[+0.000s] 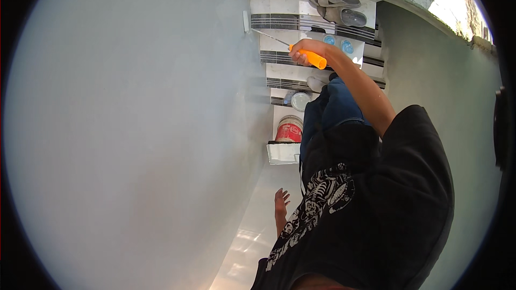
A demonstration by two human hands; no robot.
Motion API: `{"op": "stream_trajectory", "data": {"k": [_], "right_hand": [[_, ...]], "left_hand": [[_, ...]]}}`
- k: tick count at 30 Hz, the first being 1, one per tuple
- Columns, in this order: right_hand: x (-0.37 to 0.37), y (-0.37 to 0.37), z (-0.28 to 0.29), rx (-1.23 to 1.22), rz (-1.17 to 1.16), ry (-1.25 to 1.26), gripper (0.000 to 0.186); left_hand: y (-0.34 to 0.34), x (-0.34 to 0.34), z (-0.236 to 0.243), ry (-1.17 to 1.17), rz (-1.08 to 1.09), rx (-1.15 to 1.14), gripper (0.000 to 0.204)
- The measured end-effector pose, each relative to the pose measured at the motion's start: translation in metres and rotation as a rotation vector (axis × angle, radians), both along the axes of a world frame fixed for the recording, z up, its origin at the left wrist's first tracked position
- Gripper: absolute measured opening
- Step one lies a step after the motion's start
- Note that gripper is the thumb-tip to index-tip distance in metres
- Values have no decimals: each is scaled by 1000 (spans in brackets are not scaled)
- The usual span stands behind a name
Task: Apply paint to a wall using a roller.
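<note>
My right hand (313,53) is wrapped around the orange handle of a paint roller (316,60), with my arm stretched ahead. From the handle a thin metal rod runs to the small white roller head (245,21), which lies against the pale grey-blue wall (134,102) on my left, near its far edge. Down by my left side, my left hand (281,201) hangs with its fingers apart and holds nothing.
White stairs with dark striped edges (282,21) run ahead. On them are grey clogs (344,16), light-blue round items (347,47), a round pale container (300,101) and a red-and-white bucket (290,130). A white flat piece (283,153) sits near the bucket. Another wall (441,75) stands right.
</note>
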State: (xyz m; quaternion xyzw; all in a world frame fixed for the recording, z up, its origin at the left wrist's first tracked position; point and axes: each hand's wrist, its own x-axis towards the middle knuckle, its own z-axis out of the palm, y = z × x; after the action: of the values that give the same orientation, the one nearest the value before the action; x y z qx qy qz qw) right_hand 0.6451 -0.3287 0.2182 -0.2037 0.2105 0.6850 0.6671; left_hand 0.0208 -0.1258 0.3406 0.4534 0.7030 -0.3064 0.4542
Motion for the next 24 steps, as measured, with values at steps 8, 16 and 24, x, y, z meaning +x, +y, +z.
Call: {"op": "stream_trajectory", "data": {"k": [8,16,24], "right_hand": [[-79,-45,83,-315,-6,-174,37],[-77,-72,118,-471,282,-266,20],[-35,-31,171,-538,666,-1119,30]], "left_hand": [[-22,-5,-37,-23,-51,-101,61],[-28,51,-65,-206,20,12,58],[-76,33,-90,-239,93,-29,60]]}}
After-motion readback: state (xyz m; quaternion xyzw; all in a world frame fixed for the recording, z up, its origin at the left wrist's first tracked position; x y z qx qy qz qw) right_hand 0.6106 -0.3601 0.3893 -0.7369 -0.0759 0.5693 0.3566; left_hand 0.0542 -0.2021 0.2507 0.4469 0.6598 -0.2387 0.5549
